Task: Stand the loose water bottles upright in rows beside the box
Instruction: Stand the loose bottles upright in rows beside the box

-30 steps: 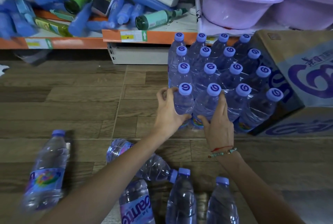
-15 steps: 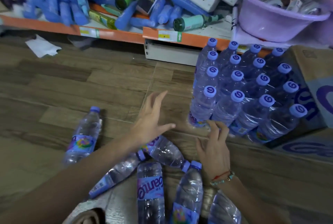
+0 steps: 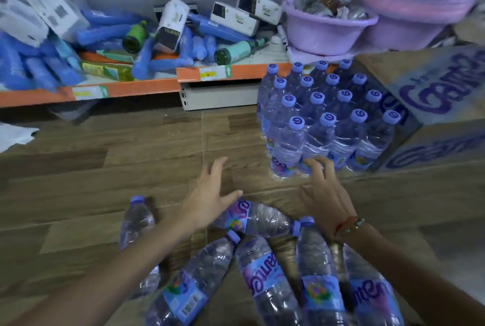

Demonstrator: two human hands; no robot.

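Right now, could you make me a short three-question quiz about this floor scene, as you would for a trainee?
1. True or false: the block of upright clear plastic water bottles with purple caps stands directly beside the printed cardboard box.
2. Which hand's fingertips are at the base of that block: the left hand or the right hand?
3. Fill in: the loose clear water bottles near the wrists are lying ____ on the wood-pattern floor.

Key
1. True.
2. The right hand; the left is spread open, holding nothing.
3. Down on their sides.
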